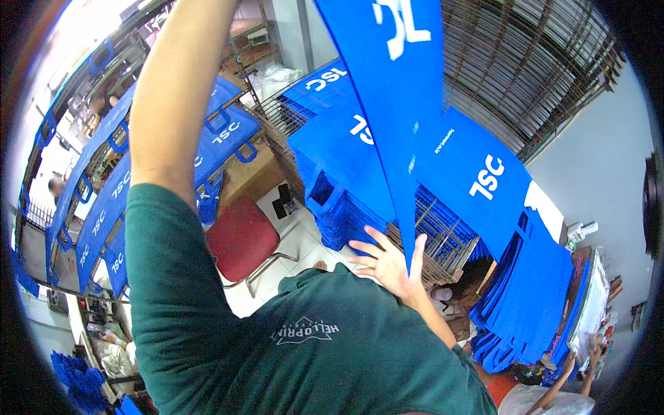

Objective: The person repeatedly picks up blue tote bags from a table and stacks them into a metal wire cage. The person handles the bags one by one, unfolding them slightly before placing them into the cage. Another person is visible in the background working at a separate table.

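A blue fabric bag panel (408,90) with white print hangs down from the top edge and narrows to a point near my right hand (387,268). That hand is open, palm up, with fingers spread. The panel's lower tip passes in front of the palm beside the thumb; whether they touch, I cannot tell. My left arm (169,104) reaches up past the top edge, so its hand is out of sight. Behind the panel, more printed blue bags (346,149) lie in a pile, and another printed blue panel (477,173) spreads out to the right.
Wire rack shelves (501,62) rise at upper right. Blue bags (104,225) line racks on the left. A red chair (243,235) stands on the tiled floor. Folded blue bags (526,297) hang at right, near another person's arms (577,370). Further people are at far left.
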Demonstrator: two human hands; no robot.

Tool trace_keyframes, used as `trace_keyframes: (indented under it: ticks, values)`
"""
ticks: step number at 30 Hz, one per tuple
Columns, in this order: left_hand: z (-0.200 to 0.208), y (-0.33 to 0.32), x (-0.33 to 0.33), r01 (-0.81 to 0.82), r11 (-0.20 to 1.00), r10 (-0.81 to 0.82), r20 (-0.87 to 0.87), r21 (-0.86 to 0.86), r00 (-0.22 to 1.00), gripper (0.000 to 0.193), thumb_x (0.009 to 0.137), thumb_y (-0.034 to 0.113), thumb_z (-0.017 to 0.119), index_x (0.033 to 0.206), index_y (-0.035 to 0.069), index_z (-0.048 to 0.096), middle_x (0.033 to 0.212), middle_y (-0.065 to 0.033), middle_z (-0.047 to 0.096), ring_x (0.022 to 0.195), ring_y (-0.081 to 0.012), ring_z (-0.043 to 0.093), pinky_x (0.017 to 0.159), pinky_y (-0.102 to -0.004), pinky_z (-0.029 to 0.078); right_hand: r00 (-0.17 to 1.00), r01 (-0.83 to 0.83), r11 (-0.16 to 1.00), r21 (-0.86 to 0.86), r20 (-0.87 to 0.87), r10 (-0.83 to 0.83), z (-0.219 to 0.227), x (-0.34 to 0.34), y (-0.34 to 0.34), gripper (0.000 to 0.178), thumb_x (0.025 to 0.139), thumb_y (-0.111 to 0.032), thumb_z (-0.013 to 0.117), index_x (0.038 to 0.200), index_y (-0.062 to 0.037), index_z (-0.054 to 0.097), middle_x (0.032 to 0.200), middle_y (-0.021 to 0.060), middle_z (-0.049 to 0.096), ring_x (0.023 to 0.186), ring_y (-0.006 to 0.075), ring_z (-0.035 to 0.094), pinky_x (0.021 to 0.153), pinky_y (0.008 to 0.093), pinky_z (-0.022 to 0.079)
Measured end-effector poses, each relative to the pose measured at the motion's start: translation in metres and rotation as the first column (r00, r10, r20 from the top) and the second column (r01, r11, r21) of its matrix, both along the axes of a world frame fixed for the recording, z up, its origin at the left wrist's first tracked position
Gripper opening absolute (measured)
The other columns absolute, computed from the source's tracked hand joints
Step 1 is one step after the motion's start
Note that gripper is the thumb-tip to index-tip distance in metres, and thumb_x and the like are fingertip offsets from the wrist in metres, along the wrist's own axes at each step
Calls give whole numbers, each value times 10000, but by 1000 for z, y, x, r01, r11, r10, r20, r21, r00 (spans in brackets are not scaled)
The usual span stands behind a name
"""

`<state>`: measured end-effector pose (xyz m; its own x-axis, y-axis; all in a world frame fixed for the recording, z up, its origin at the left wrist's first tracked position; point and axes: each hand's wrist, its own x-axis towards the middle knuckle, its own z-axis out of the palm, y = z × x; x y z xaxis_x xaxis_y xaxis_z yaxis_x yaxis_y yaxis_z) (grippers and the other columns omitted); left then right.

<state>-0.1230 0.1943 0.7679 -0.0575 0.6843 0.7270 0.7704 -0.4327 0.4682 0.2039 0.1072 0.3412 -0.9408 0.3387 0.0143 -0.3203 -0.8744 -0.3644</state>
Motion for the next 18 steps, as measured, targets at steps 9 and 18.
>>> trace_keyframes:
  ticks: [9, 18]
  values:
    - [-55, -97, -163, -46, 990, 111, 537, -134, 836, 268, 902, 221, 474, 954, -1, 615, 843, -93, 657, 700, -181, 624, 664, -292, 511, 832, 349, 760, 547, 192, -521, 83, -107, 81, 720, 688, -71, 551, 1373, -38, 334, 1341, 123, 411, 1107, 219, 516, 834, 346, 502]
    - [-149, -24, -437, 159, 955, 145, 863, -250, 485, 245, 883, 239, 518, 925, 18, 615, 806, -94, 655, 648, -194, 628, 633, -325, 531, 787, 172, 492, 854, 181, -590, 137, -274, 206, 712, 621, 37, 537, 1316, -78, 434, 1152, 90, 563, 942, 114, 526, 885, 226, 388]
